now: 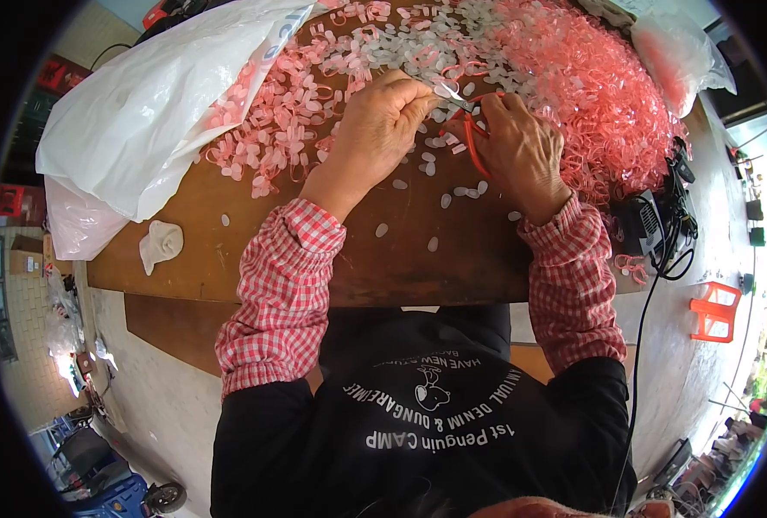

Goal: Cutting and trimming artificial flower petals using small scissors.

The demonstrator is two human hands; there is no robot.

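My left hand is closed in a pinch over the table, with a small pale plastic piece at its fingertips; its exact shape is hard to make out. My right hand grips scissors with orange handles. Their metal blades point up and left, close to the left fingertips. Under and around both hands lie loose whitish oval plastic pieces. Beyond the left hand spreads a scatter of pink looped plastic pieces. Past the right hand rises a large heap of glossy pink plastic pieces.
A white plastic sack lies at the table's left, pink pieces at its mouth. Near it is a crumpled cream cloth. A clear bag sits back right. A black device with cables stands at the right edge. An orange stool is beyond.
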